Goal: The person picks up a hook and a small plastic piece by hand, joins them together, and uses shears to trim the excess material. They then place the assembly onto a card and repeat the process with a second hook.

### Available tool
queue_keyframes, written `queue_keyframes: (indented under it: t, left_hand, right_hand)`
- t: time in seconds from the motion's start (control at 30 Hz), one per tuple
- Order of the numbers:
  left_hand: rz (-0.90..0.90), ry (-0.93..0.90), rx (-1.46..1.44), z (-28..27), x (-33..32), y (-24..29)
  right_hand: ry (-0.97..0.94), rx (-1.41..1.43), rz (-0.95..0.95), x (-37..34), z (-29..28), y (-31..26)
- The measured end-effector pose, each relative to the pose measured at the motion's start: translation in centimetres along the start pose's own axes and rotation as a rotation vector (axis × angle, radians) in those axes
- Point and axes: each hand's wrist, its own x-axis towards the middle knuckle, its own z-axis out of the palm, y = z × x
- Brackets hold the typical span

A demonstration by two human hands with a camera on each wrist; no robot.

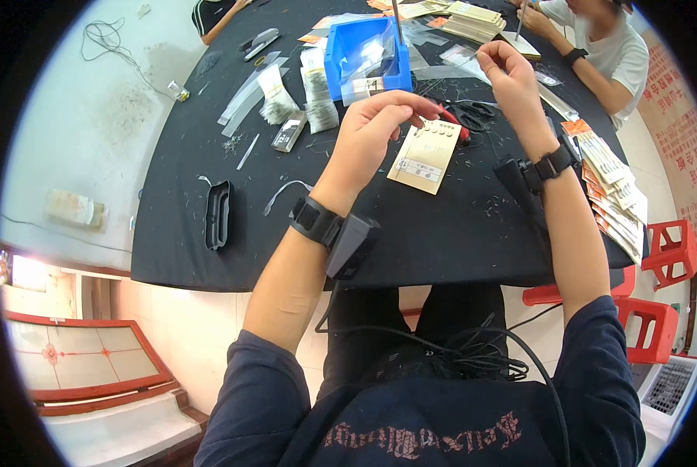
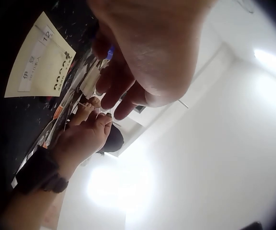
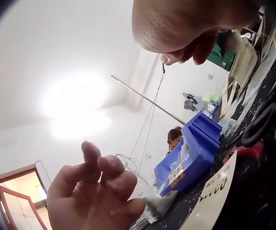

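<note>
My right hand [image 1: 510, 78] is raised over the far right part of the table and pinches a small dark tip at the end of a thin line [image 3: 153, 103]. Two straight strands slant from that tip to my left hand [image 3: 97, 194], whose bent fingers hold the line. In the head view my left hand [image 1: 376, 132] is lower, beside a cream card [image 1: 415, 165] that lies flat on the table. The card carries a white label and a row of holes at its far edge. Fingers partly hide where the line ends in the left hand.
Beyond the card lie a red-handled tool [image 1: 464, 134] and black scissors [image 1: 477, 117]. A blue bin [image 1: 341, 58] holds plastic bags. Bundles of hooks or line [image 1: 317, 89], a black case [image 1: 218, 216] and stacked cards [image 1: 609, 183] lie around. Another person [image 1: 621, 66] sits at the far right.
</note>
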Motion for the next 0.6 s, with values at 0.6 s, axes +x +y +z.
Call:
queue_keyframes:
  t: [0.6]
  left_hand:
    - [0.018, -0.061, 0.38, -0.4, -0.1, 0.1]
  right_hand:
    - [0.019, 0.068, 0.012, 0.0, 0.0, -0.5]
